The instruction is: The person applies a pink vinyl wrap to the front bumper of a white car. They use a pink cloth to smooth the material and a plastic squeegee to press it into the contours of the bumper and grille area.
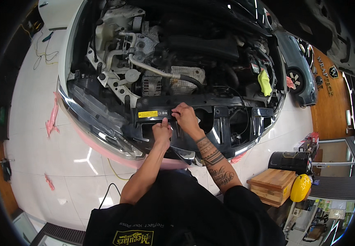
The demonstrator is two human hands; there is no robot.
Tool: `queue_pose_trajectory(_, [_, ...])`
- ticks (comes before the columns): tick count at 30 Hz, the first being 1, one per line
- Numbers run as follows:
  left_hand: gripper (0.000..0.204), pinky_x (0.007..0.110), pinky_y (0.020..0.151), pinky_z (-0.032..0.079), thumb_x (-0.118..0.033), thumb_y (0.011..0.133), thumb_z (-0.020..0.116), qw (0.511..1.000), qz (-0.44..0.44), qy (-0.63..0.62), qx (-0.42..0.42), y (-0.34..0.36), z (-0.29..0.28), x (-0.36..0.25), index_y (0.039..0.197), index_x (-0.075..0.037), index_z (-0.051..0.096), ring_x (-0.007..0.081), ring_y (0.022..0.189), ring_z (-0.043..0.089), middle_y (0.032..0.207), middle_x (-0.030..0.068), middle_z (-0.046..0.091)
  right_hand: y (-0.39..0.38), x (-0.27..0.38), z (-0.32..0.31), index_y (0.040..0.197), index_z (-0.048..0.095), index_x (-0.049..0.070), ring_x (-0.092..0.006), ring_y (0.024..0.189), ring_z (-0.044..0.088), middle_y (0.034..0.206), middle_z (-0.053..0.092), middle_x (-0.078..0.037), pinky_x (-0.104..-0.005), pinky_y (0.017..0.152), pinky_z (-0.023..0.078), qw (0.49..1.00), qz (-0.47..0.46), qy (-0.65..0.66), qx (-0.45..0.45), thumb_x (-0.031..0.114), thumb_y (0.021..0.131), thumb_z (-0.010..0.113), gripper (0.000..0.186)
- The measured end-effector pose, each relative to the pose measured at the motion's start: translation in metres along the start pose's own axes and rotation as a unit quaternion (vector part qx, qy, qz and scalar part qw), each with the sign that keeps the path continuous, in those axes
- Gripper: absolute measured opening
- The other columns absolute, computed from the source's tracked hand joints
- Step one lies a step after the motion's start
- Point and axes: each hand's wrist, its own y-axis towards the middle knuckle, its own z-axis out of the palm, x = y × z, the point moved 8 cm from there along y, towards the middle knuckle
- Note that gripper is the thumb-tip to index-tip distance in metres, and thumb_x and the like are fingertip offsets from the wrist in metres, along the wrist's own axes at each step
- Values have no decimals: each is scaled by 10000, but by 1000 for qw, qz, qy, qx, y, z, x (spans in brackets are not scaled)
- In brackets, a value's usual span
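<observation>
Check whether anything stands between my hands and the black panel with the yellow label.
Nothing visible does: the right hand is at the black panel, right of its yellow label, the left hand at the near edge. Exact fingertip contact is unclear.

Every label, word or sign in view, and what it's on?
Wording not copied; locations only:
Yellow label on black front panel: too small to read
Dark lettering, shield emblem on wooden wall
Pale line, yellow-framed patch on black shirt
Marks on yellow rounded object: unclear
Script-like forearm tattoo: unclear
Elsewhere: too small
</observation>
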Motion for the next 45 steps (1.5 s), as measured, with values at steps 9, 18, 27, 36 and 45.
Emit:
queue_pose_trajectory(9, [316,227,339,277,-216,931,557,1000,4,-9,4,3,-1,2,676,-73,439,79,402,396,567,12,474,9,12,15,749,627,-28,-363,726,611,818,584,-198,-424,633,506,986,17,-149,78,27,737,626,56])
queue_pose_trajectory(18, [359,230,338,269,-250,930,561,1000,21,-1,-7,2,-2,3,634,-80,451,76,384,380,526,-1,453,13,16,27,746,623,-30,-387,712,609,809,570,-218,-445,635,507,974,24,-197,110,53,747,619,83])
queue_pose_trajectory(27, [343,231,348,267,-254,925,570,1000,17,13,-2,1,-1,1,659,-80,441,77,400,384,556,9,468,49,-6,18,794,631,-34,-308,657,642,705,635,-165,-377,593,505,968,53,-144,196,138,534,836,373])
queue_pose_trajectory(36, [391,233,336,304,-261,923,572,999,15,25,-12,1,-5,6,609,-73,433,84,387,406,526,9,463,55,-42,42,742,609,-37,-195,521,636,604,625,-111,-298,503,498,887,227,-86,393,163,538,868,386])
queue_pose_trajectory(45, [397,244,523,409,-343,953,485,984,-97,-96,114,-22,-23,-10,1007,43,563,126,609,491,790,83,562,30,-23,-9,883,641,-36,-115,566,594,657,619,-73,-275,506,460,972,167,151,72,164,773,724,242])
